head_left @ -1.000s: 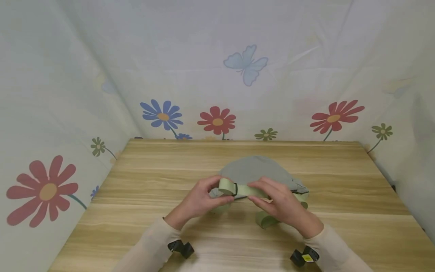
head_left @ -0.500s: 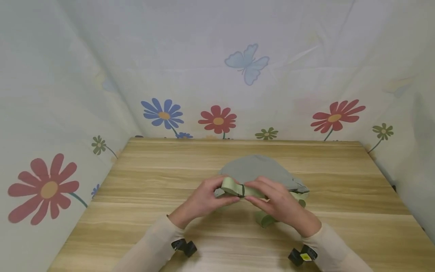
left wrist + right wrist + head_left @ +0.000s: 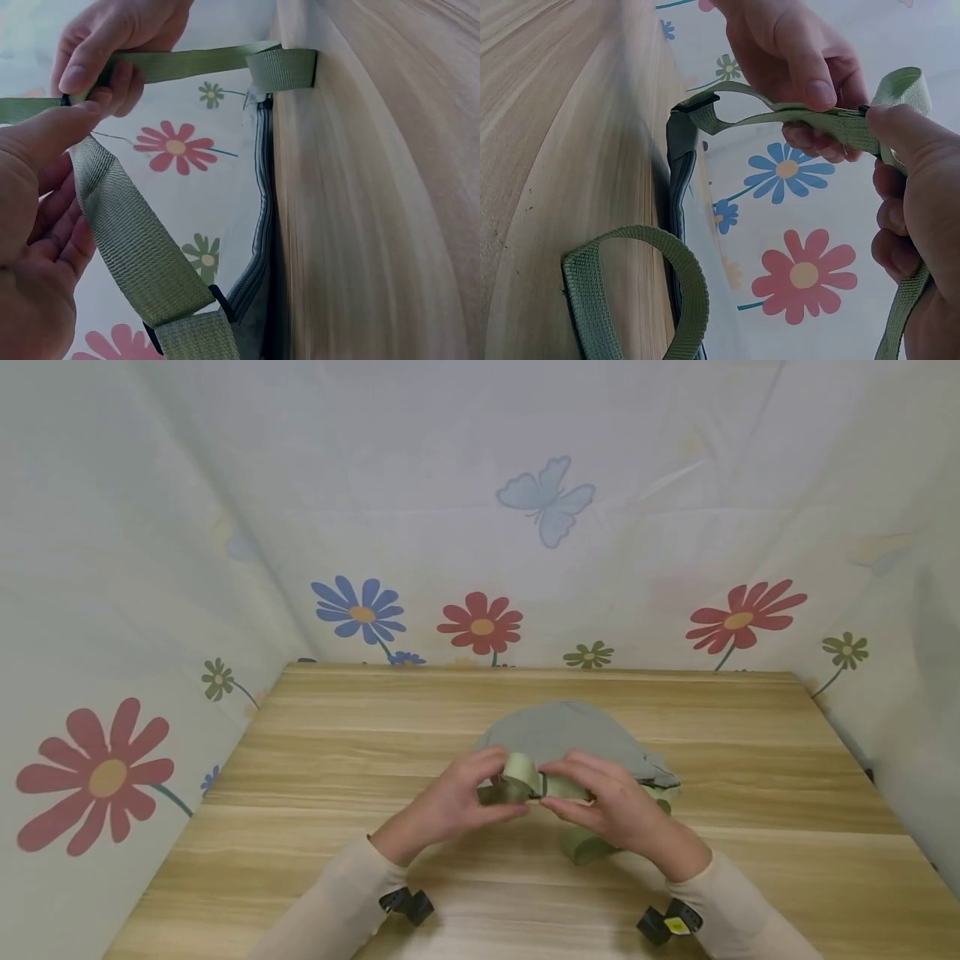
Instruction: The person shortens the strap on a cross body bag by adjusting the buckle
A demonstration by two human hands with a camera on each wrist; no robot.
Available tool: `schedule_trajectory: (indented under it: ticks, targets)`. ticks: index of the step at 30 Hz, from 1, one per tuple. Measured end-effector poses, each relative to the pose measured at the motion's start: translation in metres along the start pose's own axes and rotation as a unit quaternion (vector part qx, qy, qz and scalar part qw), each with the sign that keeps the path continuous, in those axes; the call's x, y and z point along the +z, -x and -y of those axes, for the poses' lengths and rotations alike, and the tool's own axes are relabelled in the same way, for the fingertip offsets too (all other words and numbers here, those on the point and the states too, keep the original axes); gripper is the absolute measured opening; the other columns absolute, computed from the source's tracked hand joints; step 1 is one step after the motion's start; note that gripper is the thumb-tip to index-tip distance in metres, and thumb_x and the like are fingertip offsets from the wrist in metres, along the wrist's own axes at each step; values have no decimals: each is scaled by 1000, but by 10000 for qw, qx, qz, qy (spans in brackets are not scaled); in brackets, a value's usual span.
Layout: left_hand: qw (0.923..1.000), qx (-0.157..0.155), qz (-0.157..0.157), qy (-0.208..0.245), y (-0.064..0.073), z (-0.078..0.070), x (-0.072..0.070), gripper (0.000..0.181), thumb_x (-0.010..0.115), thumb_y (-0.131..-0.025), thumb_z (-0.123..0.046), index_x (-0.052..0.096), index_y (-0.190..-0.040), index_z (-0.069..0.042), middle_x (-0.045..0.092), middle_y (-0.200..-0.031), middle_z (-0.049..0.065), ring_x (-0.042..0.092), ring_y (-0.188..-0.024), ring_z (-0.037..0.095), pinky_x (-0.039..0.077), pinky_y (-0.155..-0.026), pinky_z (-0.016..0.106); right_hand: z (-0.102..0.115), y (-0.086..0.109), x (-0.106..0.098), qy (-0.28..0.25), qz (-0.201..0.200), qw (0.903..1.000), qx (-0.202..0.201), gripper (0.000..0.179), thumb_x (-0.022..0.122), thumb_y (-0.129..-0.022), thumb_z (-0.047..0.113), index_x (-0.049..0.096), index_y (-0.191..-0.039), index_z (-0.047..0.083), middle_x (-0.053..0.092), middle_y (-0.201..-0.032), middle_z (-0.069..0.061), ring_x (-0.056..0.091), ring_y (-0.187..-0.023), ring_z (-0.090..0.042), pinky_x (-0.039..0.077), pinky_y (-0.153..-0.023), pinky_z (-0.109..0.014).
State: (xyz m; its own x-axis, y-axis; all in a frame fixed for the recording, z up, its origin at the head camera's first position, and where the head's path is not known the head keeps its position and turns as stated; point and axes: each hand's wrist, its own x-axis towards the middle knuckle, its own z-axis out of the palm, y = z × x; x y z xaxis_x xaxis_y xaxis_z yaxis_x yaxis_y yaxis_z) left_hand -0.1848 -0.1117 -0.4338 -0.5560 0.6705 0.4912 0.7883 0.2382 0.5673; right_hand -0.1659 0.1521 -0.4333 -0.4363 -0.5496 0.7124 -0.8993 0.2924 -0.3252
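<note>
Strap (image 3: 567, 787) is pinched by your left hand (image 3: 450, 797) and right hand (image 3: 618, 799), 1 from each side, at the black slider (image 3: 543, 784), probably to steady it and leave the loop (image 3: 519, 767) slack; the grey bag (image 3: 562, 733) rests on the worktop (image 3: 360, 735) just beyond, its weight likely anchoring the strap

Two hands (image 3: 453, 795) (image 3: 620, 799), one strapped bag (image 3: 562, 731), two wrist cameras (image 3: 408, 906) (image 3: 670, 923), one table (image 3: 360, 735)
</note>
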Motion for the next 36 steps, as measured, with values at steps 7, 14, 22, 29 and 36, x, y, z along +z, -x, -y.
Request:
schedule_trajectory:
  ticks: [7, 14, 22, 29, 36]
  targets:
    - [9992, -9, -30, -402, 2, -3, 0, 31, 89, -90, -10, 75, -117, -6, 73, -112, 5, 68, -97, 14, 62, -87, 27, 0, 0, -1, -171, 215, 9991, 332, 31, 74, -105, 29, 71, -127, 8, 71, -102, 2, 51, -73, -2, 44, -64, -11]
    - [9984, -17, -47, -567, 0, -7, 0, 29, 88, -91, -8, 74, -116, -7, 74, -114, 4, 72, -104, 17, 62, -94, 24, -2, -1, 2, -5, 212, 9997, 126, 30, 73, -105, 32, 72, -124, 8, 72, -102, 2, 59, -81, -5, 50, -70, -15]
    - [9975, 137, -78, -696, 2, -9, -4, 29, 88, -90, -6, 71, -113, -7, 72, -114, 4, 73, -108, 17, 60, -99, 23, -2, 0, 0, -107, 190, 9997, 74, 24, 75, -104, 29, 72, -121, 13, 71, -103, 5, 60, -82, -5, 51, -72, -15]
    - [9906, 262, -34, -1341, 4, -11, -8, 36, 90, -89, -10, 74, -121, -3, 72, -113, 5, 71, -98, 14, 61, -89, 20, -2, 1, -2, -130, 139, 9997, 134, 24, 74, -104, 31, 72, -120, 14, 73, -104, 4, 62, -79, -7, 52, -69, -17]
    - [9882, 218, 68, -1512, 12, -10, -17, 29, 87, -91, -11, 78, -119, -6, 72, -112, 2, 68, -92, 11, 59, -82, 18, -4, 2, -4, -136, 107, 9996, 206, 24, 73, -104, 33, 72, -117, 13, 72, -101, 4, 60, -78, -5, 51, -70, -15]
